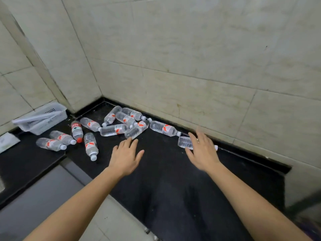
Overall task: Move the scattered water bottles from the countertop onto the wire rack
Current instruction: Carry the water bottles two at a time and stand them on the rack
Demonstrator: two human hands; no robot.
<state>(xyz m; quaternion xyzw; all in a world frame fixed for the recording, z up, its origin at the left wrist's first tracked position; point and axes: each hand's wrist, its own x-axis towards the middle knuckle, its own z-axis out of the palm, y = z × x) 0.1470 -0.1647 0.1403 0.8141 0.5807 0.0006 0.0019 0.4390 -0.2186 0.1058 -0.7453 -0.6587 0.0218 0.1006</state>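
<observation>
Several clear water bottles with red-and-white labels lie on their sides across the black countertop [165, 171]. A pile of them [125, 122] sits in the back corner. One bottle [164, 128] lies along the back edge, and another [185, 142] lies partly under my right hand [202, 152], whose spread fingers hover over it. My left hand [126, 156] is open, palm down, fingertips just short of a bottle [134, 132] at the pile's front. More bottles [91, 145] lie at the left, one with a red cap [77, 130]. No wire rack is in view.
A white plastic basket [41, 119] holding pale flat items stands at the back left against the tiled wall. The counter ends in a step at the right [286, 169]. A grey floor and lower ledge lie below the counter's front edge.
</observation>
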